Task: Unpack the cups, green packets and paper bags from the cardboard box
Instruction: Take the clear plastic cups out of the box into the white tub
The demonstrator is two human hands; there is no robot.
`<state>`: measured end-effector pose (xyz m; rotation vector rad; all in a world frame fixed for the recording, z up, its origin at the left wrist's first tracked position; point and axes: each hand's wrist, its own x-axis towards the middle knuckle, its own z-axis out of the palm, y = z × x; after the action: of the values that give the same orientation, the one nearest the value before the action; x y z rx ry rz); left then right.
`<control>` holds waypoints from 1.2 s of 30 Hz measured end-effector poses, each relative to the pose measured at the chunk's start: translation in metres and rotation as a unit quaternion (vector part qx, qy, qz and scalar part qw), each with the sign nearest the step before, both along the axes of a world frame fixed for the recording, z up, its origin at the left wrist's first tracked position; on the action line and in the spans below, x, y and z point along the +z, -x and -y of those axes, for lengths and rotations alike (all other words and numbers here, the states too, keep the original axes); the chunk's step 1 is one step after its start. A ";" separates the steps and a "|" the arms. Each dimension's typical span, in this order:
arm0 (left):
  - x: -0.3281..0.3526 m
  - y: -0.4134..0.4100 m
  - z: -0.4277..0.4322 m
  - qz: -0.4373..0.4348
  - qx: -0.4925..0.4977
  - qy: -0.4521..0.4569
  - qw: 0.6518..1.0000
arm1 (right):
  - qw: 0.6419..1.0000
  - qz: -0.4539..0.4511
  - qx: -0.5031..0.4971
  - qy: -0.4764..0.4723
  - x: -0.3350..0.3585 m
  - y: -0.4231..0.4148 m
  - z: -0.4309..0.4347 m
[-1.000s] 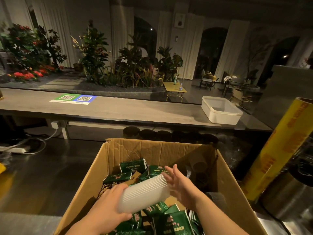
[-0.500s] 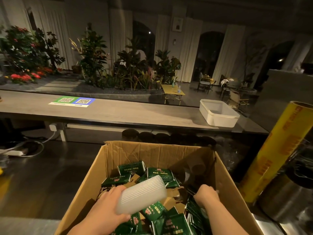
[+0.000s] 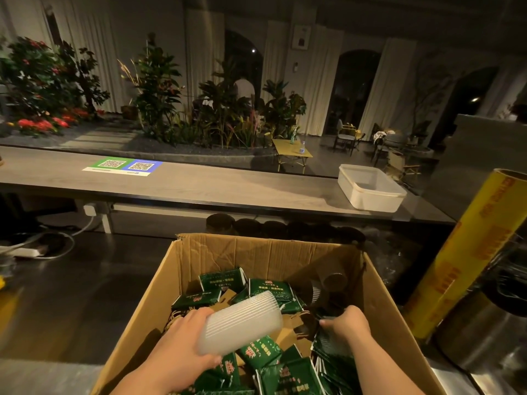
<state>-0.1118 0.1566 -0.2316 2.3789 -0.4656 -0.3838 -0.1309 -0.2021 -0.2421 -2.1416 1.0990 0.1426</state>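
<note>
Standing open before you, the cardboard box (image 3: 256, 260) holds nearly everything: green packets (image 3: 271, 289) heaped over paper bags (image 3: 293, 332), dark cups (image 3: 333, 280) in its far right corner. Your left hand (image 3: 182, 340) grips a clear ribbed cup stack (image 3: 242, 320) sideways, raised off the heap, apparently for removal. Your right hand (image 3: 346, 323) reaches among the packets, fingers curled; whether they hold anything cannot be told. A yellow film roll (image 3: 470, 252) crowds the right wall.

Dim warm light, deep shadows, wide-angle bending at edges, slightly soft.

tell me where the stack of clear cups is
Head view, lower centre: the stack of clear cups lies sideways in the left hand, above the green packets inside the cardboard box.
</note>
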 end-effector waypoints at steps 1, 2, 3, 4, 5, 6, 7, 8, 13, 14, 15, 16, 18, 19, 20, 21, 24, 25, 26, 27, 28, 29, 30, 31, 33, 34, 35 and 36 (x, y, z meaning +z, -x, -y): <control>0.000 0.000 0.000 0.000 0.000 -0.001 1.000 | 1.000 0.013 0.000 -0.012 -0.001 -0.002 -0.001; 0.000 0.000 0.001 -0.001 0.000 -0.002 1.000 | 1.000 0.020 0.000 -0.023 -0.001 -0.002 -0.001; 0.000 0.000 0.001 -0.001 0.000 -0.003 1.000 | 0.999 0.021 0.006 -0.027 -0.003 -0.003 -0.001; 0.000 -0.001 0.000 -0.002 -0.001 -0.003 1.000 | 0.999 0.016 0.019 -0.020 -0.002 -0.002 -0.001; -0.001 -0.001 0.000 -0.002 -0.002 -0.005 1.000 | 0.999 0.017 0.036 -0.011 -0.003 -0.002 -0.001; -0.001 -0.001 0.001 -0.001 -0.003 -0.004 1.000 | 0.999 0.020 0.045 -0.008 -0.004 -0.003 0.000; -0.001 -0.001 0.001 0.000 -0.003 -0.004 1.000 | 0.998 0.023 0.052 -0.011 -0.006 -0.003 0.001; -0.001 -0.001 0.001 0.000 -0.003 -0.004 1.000 | 0.998 0.020 0.051 -0.024 -0.009 -0.004 0.002; 0.000 -0.001 0.002 0.002 -0.002 -0.011 1.000 | 0.985 -0.032 0.117 -0.121 -0.011 -0.002 -0.001; -0.001 -0.001 0.001 0.003 -0.001 -0.011 1.000 | 0.984 -0.040 0.130 -0.116 -0.011 -0.002 -0.003; -0.001 -0.001 0.001 0.002 0.000 -0.011 1.000 | 0.984 -0.037 0.140 -0.105 -0.010 -0.002 -0.004; -0.001 -0.001 0.001 0.002 0.000 -0.010 1.000 | 0.986 -0.024 0.142 -0.090 -0.008 -0.002 -0.004; -0.001 -0.001 0.001 0.001 0.000 -0.009 1.000 | 0.986 0.042 0.144 -0.071 -0.003 -0.002 -0.006; -0.001 -0.001 0.001 0.000 0.001 -0.009 1.000 | 0.981 0.091 0.148 -0.084 0.001 -0.002 -0.008; -0.001 0.000 0.001 0.001 0.002 -0.007 1.000 | 0.972 0.143 0.151 -0.113 0.006 -0.002 -0.013; 0.000 0.000 0.002 0.001 0.002 -0.007 1.000 | 0.959 0.191 0.149 -0.149 0.013 0.000 -0.019; 0.002 0.001 0.003 0.007 -0.001 -0.003 1.000 | 0.925 0.273 0.129 -0.229 0.032 0.000 -0.037; 0.003 0.001 0.004 0.009 -0.005 -0.001 1.000 | 0.918 0.282 0.129 -0.248 0.036 0.000 -0.044; 0.003 0.001 0.004 0.008 -0.008 0.000 1.000 | 0.910 0.285 0.135 -0.268 0.037 -0.001 -0.049; 0.004 0.001 0.005 0.008 -0.012 0.000 1.000 | 0.903 0.287 0.145 -0.284 0.038 -0.002 -0.054; 0.004 0.001 0.005 0.006 -0.014 -0.001 1.000 | 0.898 0.286 0.155 -0.297 0.035 -0.003 -0.059; 0.004 0.001 0.004 0.006 -0.015 0.000 1.000 | 0.894 0.284 0.162 -0.307 0.033 -0.003 -0.063; 0.003 0.000 0.004 0.006 -0.014 0.002 1.000 | 0.890 0.285 0.164 -0.316 0.031 -0.004 -0.066; 0.003 0.000 0.003 0.005 -0.013 0.004 1.000 | 0.888 0.285 0.163 -0.323 0.030 -0.005 -0.068; 0.001 -0.001 0.003 0.003 -0.010 0.009 1.000 | 0.890 0.277 0.162 -0.323 0.029 -0.006 -0.067; 0.000 -0.001 0.002 0.004 -0.008 0.013 1.000 | 0.893 0.270 0.165 -0.321 0.029 -0.006 -0.066; 0.000 -0.002 0.003 0.004 -0.007 0.015 1.000 | 0.894 0.263 0.169 -0.321 0.030 -0.006 -0.065; -0.001 -0.002 0.003 0.004 -0.006 0.016 1.000 | 0.894 0.257 0.179 -0.322 0.030 -0.005 -0.065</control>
<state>-0.1093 0.1539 -0.2323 2.3476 -0.4858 -0.3694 -0.1255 -0.1372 -0.2121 -1.6056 0.2743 0.0828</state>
